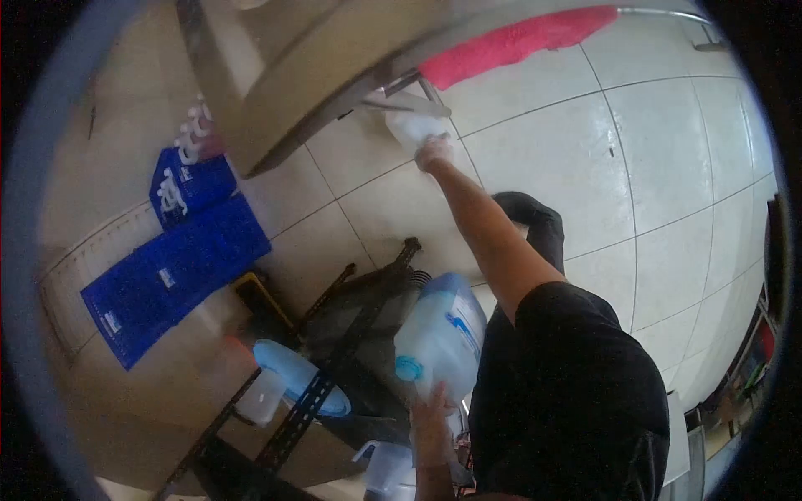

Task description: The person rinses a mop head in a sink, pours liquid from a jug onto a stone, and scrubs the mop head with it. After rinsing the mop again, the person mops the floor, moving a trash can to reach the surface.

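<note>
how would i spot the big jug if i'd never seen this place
Find the dark perforated metal frame in the lower middle, then look right, towards the person's black clothing. Between them is the jug, with the left hand at its lower end. Unlike the pale blue round item left of it, it is bulky and bottle-shaped, with a turquoise cap.

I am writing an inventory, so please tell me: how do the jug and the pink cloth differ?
The jug is pale blue and bulky; the cloth is bright pink and thin. The jug has a turquoise cap; the cloth looks plain. The left hand is at the jug; neither hand is on the cloth.
</note>
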`<state>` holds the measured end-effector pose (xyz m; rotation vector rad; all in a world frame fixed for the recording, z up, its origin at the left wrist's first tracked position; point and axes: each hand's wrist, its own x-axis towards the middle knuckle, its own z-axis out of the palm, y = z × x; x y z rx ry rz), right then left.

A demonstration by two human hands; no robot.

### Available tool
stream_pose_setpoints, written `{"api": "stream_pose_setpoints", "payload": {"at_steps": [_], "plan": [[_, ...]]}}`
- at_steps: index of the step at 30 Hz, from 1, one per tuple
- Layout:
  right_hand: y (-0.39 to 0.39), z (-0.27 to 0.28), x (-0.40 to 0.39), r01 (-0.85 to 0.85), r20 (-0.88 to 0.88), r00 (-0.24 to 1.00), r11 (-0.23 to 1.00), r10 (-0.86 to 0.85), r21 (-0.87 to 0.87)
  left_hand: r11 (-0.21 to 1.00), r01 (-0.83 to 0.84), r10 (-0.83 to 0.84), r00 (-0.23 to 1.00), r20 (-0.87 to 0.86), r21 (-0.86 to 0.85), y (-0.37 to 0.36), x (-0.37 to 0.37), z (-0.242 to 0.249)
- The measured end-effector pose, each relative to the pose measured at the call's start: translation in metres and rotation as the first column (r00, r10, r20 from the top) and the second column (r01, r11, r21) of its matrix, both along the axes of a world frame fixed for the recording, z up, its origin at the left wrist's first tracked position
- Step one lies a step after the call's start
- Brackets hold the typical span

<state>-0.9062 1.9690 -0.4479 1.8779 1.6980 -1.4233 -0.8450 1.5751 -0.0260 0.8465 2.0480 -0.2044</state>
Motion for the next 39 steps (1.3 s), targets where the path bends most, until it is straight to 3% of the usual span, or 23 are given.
{"api": "stream_pose_setpoints", "payload": {"at_steps": [1,2,4,6,7,8,9,10,12,13,15,16,18,19,21,24,26,28,32,34,36,37,39], "plan": [[0.016,-0.002,-0.007,0.022,-0.009,1.0,1.0,-0.022,0.014,0.86,-0.51,0.509,0.859,0.062,0.005,0.01,-0.001,-0.01],[0.025,-0.011,-0.012,-0.136,0.048,0.99,0.983,0.131,0.126,0.47,-0.882,0.877,0.463,0.126,-0.035,0.015,0.002,-0.018],[0.008,-0.035,-0.022,-0.465,0.191,0.884,0.844,0.427,0.266,0.44,-0.896,0.88,0.444,0.166,0.063,0.001,0.005,-0.011],[-0.007,-0.058,-0.017,-0.541,0.204,0.841,0.778,0.501,0.321,0.912,-0.353,0.386,0.911,0.146,-0.208,-0.018,-0.006,-0.008],[-0.025,-0.055,-0.01,-0.127,-0.062,0.985,0.925,0.159,0.357,0.919,-0.342,0.374,0.914,0.159,-0.196,-0.009,-0.003,-0.006],[-0.04,-0.041,0.008,0.304,-0.318,0.925,0.908,-0.209,0.287,0.8,-0.562,0.599,0.774,0.207,-0.21,0.006,0.004,-0.005],[-0.054,0.001,0.043,0.248,-0.409,0.896,0.958,-0.171,0.143,0.629,-0.739,0.775,0.577,0.257,-0.24,0.023,0.014,-0.001],[-0.09,-0.055,0.059,0.127,-0.393,0.919,0.964,-0.026,0.233,0.65,-0.723,0.755,0.582,0.302,-0.232,0.036,0.021,0.006],[-0.108,0.135,0.155,0.058,-0.358,0.933,0.997,-0.034,0.058,0.647,-0.712,0.752,0.54,0.377,-0.272,0.07,0.035,0.028],[-0.129,0.174,0.19,0.015,-0.262,0.965,0.997,0.004,0.07,0.664,-0.702,0.729,0.532,0.431,-0.257,0.091,0.048,0.046],[-0.152,0.357,0.263,0.36,-0.37,0.883,0.923,-0.29,0.137,0.643,-0.722,0.713,0.444,0.542,-0.254,0.139,0.071,0.096],[-0.169,0.398,0.299,0.32,-0.33,0.9,0.946,-0.284,0.058,0.625,-0.737,0.708,0.395,0.586,-0.258,0.155,0.078,0.121],[-0.185,0.486,0.358,0.29,-0.698,0.709,0.944,-0.102,0.156,0.655,-0.647,0.7,0.324,0.637,-0.391,0.18,0.094,0.156],[-0.198,0.508,0.379,0.201,-0.685,0.718,0.906,0.123,0.373,0.664,-0.62,0.653,0.207,0.729,-0.418,0.198,0.107,0.182],[-0.179,0.587,0.403,0.189,-0.576,0.805,0.857,0.145,0.479,0.723,-0.542,0.482,-0.047,0.875,-0.427,0.222,0.132,0.21],[-0.151,0.639,0.421,0.287,-0.513,0.851,0.718,0.113,0.635,0.826,-0.466,0.27,-0.166,0.949,-0.317,0.266,0.166,0.262],[-0.12,0.663,0.445,0.313,-0.473,0.871,0.596,0.131,0.74,0.862,-0.442,0.222,-0.109,0.969,-0.247,0.311,0.198,0.299],[-0.091,0.691,0.472,0.381,-0.508,0.853,0.523,0.121,0.763,0.886,-0.335,0.216,-0.314,0.924,-0.321,0.342,0.228,0.32],[-0.022,0.738,0.517,0.469,-0.502,0.839,0.189,0.21,0.863,0.989,-0.145,-0.051,-0.284,0.957,0.009,0.411,0.284,0.36],[0.005,0.76,0.54,0.38,-0.415,0.907,0.293,0.067,0.877,0.987,-0.128,0.05,-0.322,0.946,-0.096,0.447,0.309,0.385],[0.042,0.76,0.566,0.519,-0.498,0.848,-0.097,0.18,0.849,0.992,0.021,-0.109,-0.301,0.947,0.121,0.488,0.329,0.402],[0.051,0.775,0.582,0.52,-0.52,0.854,-0.018,0.032,0.854,0.992,0.042,-0.104,-0.309,0.945,0.123,0.51,0.331,0.407],[0.078,0.801,0.614,0.596,-0.577,0.788,0.031,-0.215,0.802,0.792,0.138,-0.584,-0.107,0.804,0.594,0.558,0.331,0.41]]}}
